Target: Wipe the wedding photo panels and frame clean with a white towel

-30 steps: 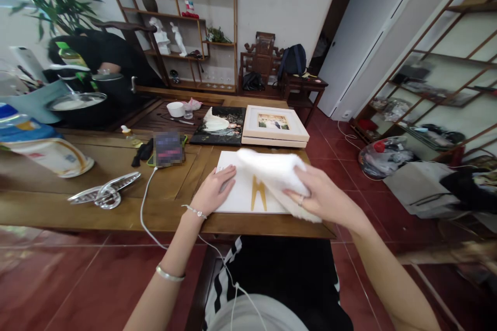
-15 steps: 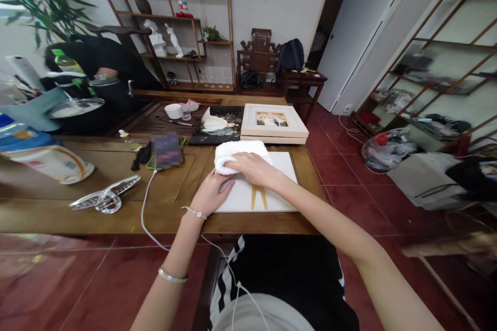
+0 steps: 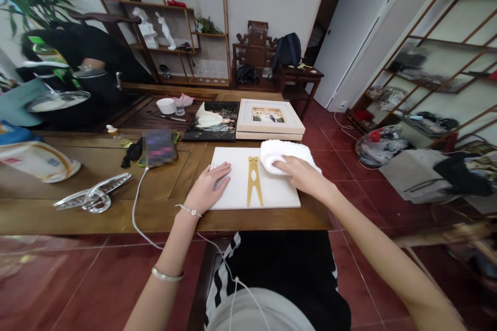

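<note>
A white rectangular board [image 3: 235, 191] with a gold, two-legged figure [image 3: 254, 178] on it lies on the wooden table [image 3: 163, 217]. My left hand [image 3: 207, 186] rests flat on the board's left side, fingers stretched out. My right hand [image 3: 301, 172] grips a folded white towel [image 3: 285, 152], pressed over the board's upper right corner and past its edge. Just behind the board are a dark picture [image 3: 212, 121] with a figure in white and a cream-framed picture [image 3: 267, 114].
To the left lie a silver hair claw clip [image 3: 93, 194], a phone [image 3: 160, 147] with a white cable [image 3: 135, 212] and a white-and-blue package [image 3: 34, 158]. A white bowl [image 3: 166, 106] stands farther back. Across the table is a person in black [image 3: 104, 51].
My right hand has moved right with the towel, from the board's upper left to its upper right, uncovering the gold figure. My left hand stays at the left side, fingers now spread flatter.
</note>
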Action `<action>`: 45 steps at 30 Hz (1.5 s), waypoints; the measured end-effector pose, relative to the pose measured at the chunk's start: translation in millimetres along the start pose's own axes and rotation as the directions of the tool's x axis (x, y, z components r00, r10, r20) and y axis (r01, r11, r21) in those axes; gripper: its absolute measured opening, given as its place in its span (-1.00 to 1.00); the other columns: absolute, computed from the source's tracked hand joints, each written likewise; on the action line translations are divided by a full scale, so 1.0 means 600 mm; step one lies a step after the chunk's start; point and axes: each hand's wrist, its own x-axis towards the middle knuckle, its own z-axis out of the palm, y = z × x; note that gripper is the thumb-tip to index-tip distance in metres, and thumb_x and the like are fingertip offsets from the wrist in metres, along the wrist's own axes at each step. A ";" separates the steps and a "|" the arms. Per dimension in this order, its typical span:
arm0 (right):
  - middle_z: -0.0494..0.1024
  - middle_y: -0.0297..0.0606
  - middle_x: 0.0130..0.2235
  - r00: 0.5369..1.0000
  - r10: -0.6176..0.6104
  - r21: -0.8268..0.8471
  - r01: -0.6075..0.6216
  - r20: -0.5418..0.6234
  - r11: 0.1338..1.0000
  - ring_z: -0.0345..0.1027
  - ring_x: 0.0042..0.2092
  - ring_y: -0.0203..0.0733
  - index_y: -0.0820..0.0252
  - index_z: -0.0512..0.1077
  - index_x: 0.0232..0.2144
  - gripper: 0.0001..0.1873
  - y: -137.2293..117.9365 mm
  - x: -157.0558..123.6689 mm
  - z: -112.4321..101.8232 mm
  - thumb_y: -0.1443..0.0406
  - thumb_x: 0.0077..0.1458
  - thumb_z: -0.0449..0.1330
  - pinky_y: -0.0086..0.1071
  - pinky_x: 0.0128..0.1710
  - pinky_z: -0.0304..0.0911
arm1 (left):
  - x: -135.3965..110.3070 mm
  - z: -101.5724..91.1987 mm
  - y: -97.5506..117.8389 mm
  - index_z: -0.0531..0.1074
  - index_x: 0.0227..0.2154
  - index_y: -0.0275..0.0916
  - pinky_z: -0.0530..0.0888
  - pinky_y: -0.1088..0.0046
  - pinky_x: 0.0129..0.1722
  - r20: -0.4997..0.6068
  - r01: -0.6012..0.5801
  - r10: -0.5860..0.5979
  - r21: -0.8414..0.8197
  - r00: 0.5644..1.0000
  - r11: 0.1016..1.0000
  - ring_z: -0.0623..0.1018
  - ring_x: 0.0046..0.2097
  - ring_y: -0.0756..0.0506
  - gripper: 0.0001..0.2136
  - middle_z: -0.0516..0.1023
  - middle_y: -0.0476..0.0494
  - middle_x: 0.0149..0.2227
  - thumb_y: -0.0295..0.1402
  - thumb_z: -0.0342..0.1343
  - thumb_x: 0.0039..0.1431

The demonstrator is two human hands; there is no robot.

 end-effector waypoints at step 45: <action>0.41 -0.20 0.11 0.984 -0.129 0.321 0.084 0.121 0.943 0.21 0.17 -0.11 0.09 0.43 -0.08 -0.28 -0.071 -0.132 -0.036 0.65 -0.26 -0.11 -0.21 0.11 0.17 | -0.001 0.001 0.000 0.44 0.00 -0.25 0.15 0.03 0.26 -0.001 -0.004 0.004 0.007 1.000 1.000 0.37 0.20 -0.18 -0.64 0.45 -0.24 0.11 -0.23 -0.06 0.25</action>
